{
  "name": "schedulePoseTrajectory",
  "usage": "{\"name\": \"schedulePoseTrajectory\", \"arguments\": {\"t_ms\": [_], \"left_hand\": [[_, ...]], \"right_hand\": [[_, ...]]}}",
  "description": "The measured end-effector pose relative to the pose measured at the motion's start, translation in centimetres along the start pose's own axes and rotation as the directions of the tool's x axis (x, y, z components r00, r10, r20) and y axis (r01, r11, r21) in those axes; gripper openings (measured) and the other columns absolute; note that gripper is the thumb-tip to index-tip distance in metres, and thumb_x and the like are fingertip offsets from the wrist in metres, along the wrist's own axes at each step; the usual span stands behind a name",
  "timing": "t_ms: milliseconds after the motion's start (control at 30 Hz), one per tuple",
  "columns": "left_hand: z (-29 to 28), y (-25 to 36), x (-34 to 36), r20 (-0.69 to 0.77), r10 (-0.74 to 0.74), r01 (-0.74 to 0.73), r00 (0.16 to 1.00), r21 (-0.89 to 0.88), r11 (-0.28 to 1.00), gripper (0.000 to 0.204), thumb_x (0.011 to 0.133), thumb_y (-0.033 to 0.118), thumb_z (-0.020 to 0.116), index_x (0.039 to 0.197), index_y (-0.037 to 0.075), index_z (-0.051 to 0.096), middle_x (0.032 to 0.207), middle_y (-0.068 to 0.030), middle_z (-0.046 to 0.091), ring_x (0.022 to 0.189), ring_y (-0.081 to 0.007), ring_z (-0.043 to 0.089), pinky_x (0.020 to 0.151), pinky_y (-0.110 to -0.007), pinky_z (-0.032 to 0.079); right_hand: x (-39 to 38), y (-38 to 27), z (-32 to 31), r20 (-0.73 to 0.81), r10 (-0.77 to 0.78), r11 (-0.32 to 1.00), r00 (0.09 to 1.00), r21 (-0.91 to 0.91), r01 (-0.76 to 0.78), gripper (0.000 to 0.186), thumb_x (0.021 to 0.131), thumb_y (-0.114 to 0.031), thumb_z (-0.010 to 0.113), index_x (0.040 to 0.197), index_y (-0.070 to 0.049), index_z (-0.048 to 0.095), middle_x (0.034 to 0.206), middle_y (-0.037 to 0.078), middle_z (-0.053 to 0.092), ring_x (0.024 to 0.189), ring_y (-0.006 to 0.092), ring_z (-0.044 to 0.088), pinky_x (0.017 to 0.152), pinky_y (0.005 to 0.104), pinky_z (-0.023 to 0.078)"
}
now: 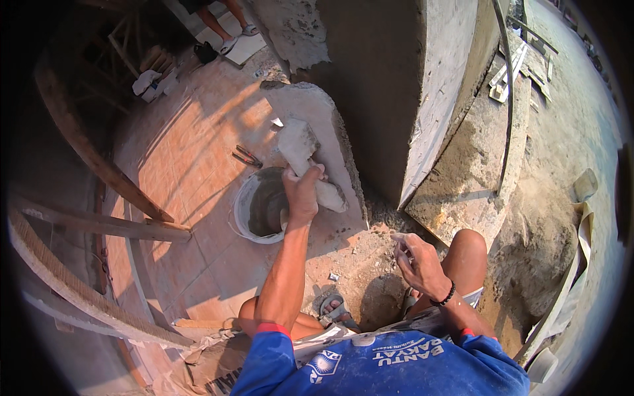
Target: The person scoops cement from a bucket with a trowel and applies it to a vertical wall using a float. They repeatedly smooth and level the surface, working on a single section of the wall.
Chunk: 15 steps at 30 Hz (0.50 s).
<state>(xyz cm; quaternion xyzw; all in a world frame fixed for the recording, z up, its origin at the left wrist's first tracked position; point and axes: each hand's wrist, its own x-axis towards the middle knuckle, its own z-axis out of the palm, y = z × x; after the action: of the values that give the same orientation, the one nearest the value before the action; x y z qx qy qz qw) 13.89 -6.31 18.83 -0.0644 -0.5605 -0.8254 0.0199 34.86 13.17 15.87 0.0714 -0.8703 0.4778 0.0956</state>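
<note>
My left hand [302,191] grips the handle of a mortar-smeared plastering float [298,144] and holds it against the low grey cement block [323,125] at the foot of a plastered pillar [403,79]. Just below it stands a white bucket [243,208] with grey mortar inside. My right hand [417,261] hovers above my right knee [467,247], its fingers loosely curled and dusted with cement; whether it holds something small I cannot tell. A black bead bracelet circles that wrist.
Pliers [246,156] lie on the orange tiled floor [191,152] left of the block. Wooden scaffold poles [99,224] cross at the left. Another person's sandalled feet [231,36] stand at the top. Sand and planks [512,69] lie to the right.
</note>
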Motion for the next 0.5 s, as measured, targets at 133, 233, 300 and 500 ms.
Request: {"name": "schedulePoseTrajectory", "arguments": {"t_ms": [133,233,300,500], "left_hand": [[1.0,-0.7,-0.2,-0.036,0.169,-0.152,0.985,0.283,0.947,0.019,0.076,0.004,0.066,0.093,0.000,0.058,0.079,-0.0042,0.058,0.067,-0.0124,0.056,0.063,-0.031,0.048],[2.3,0.5,-0.5,-0.047,0.255,-0.213,0.966,0.417,0.883,0.023,0.077,0.006,0.067,0.098,-0.003,0.060,0.084,-0.0052,0.061,0.073,-0.0124,0.057,0.067,-0.030,0.047],[2.7,1.5,-1.0,-0.063,0.236,-0.179,0.970,0.472,0.863,0.027,0.078,0.007,0.066,0.102,-0.004,0.061,0.088,-0.0060,0.063,0.078,-0.0128,0.057,0.071,-0.030,0.047],[3.1,1.1,0.8,-0.047,0.459,-0.389,0.887,0.459,0.799,0.027,0.081,0.003,0.062,0.107,-0.004,0.060,0.089,-0.0106,0.066,0.084,-0.0171,0.061,0.077,-0.034,0.048]], "right_hand": [[7.5,-3.4,-1.5,-0.319,-0.179,0.982,0.931,0.004,0.190,0.042,0.084,-0.001,0.060,0.125,0.002,0.052,0.095,0.020,0.061,0.083,0.0341,0.062,0.074,0.0408,0.050],[14.2,-6.1,-1.9,-0.492,-0.306,0.950,0.815,-0.108,0.292,0.044,0.087,-0.004,0.059,0.129,0.007,0.048,0.102,0.025,0.061,0.091,0.0390,0.062,0.081,0.0410,0.050],[17.9,-7.1,-0.4,-0.595,-0.307,0.949,0.743,-0.133,0.286,0.042,0.090,-0.007,0.057,0.128,0.009,0.048,0.103,0.028,0.061,0.092,0.0422,0.062,0.082,0.0420,0.050],[22.6,-6.7,2.8,-0.636,-0.096,0.995,0.765,-0.040,0.092,0.030,0.097,-0.013,0.046,0.117,0.007,0.056,0.105,0.030,0.061,0.096,0.0452,0.060,0.081,0.0464,0.049]]}}
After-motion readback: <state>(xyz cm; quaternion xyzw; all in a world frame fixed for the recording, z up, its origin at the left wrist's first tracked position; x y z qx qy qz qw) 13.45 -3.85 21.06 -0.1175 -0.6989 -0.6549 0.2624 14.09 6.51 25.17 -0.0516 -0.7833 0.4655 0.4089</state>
